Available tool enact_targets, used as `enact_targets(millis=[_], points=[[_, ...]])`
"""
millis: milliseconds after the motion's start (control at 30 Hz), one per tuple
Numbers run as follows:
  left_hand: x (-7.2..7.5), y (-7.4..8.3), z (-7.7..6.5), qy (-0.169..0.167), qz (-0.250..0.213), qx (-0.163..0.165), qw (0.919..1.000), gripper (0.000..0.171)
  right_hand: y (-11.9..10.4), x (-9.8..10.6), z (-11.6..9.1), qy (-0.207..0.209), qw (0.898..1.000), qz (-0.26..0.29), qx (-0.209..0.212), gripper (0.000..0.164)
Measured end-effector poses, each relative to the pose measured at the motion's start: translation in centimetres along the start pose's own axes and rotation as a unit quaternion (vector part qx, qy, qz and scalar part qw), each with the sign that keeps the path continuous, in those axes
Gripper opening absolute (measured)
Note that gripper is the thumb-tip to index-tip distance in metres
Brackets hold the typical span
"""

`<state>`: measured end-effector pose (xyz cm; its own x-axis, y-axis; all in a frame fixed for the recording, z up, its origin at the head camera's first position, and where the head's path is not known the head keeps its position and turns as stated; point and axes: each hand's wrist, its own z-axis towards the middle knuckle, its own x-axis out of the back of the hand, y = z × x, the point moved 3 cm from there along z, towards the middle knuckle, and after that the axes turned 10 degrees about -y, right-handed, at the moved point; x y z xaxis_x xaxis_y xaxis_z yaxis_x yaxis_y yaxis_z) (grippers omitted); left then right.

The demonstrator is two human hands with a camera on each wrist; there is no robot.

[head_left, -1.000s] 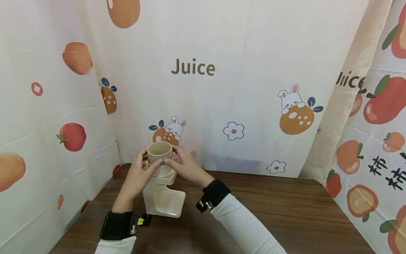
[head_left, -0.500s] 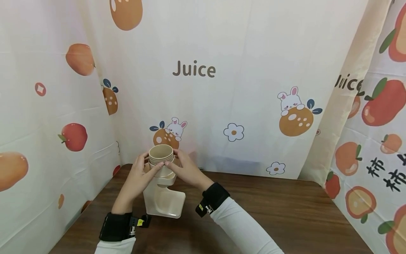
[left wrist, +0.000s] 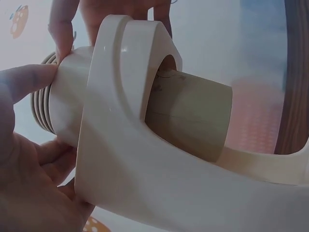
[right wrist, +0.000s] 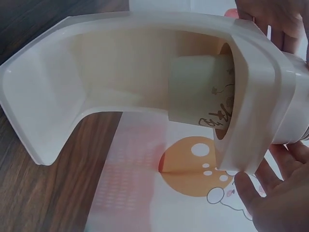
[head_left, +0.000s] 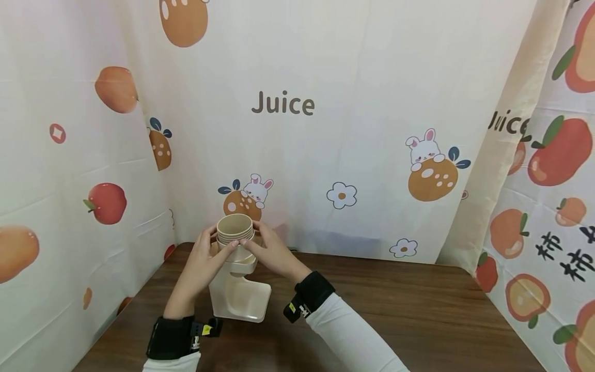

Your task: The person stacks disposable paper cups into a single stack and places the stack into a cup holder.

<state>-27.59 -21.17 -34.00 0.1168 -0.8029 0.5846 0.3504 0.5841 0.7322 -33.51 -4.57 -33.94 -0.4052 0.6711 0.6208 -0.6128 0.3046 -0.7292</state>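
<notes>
A cream cup dispenser (head_left: 248, 302) with a flat foot stands on the table, left of centre in the head view. A nested stack of beige paper cups (head_left: 235, 227) sits in its upper tube, rims upward. My left hand (head_left: 201, 266) holds the stack's left side, thumb pressed near the tube's top edge. From the right, my right hand (head_left: 279, 253) holds the same stack, the two thumbs almost meeting in front. Below the dispenser's ring, a paper cup (left wrist: 193, 113) pokes out in the left wrist view. The right wrist view shows this cup (right wrist: 198, 89) with dark printed marks.
The dark wooden table (head_left: 395, 305) reaches to the right and forward. A pale curtain (head_left: 302, 144) printed with fruit, rabbits and "Juice" hangs behind it, with more printed cloth on both sides.
The head view has shifted slightly, so the scene sits a little lower in it. Both hands stay around the cup stack, with hardly any visible movement.
</notes>
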Motion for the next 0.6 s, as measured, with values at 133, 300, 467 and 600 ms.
enact_targets(millis=[133, 300, 467, 600], points=[[0.0, -0.2, -0.3, 0.007, 0.006, -0.018, 0.9998, 0.075, -0.1, -0.1, -0.1, 0.0, 1.0, -0.004, 0.001, 0.062], [0.0, -0.6, -0.6, 0.026, 0.012, -0.018, 0.9994, 0.073, -0.3, -0.2, -0.5, -0.001, 1.0, 0.003, 0.02, 0.059], [0.0, -0.5, -1.0, 0.054, -0.004, -0.01, 0.9985, 0.072, -0.2, -0.2, -1.3, 0.007, 0.999, -0.018, 0.04, 0.058], [0.1, 0.0, -1.6, 0.061, -0.007, -0.019, 0.9979, 0.072, 0.2, 0.1, -2.3, 0.018, 0.998, -0.045, 0.031, 0.058]])
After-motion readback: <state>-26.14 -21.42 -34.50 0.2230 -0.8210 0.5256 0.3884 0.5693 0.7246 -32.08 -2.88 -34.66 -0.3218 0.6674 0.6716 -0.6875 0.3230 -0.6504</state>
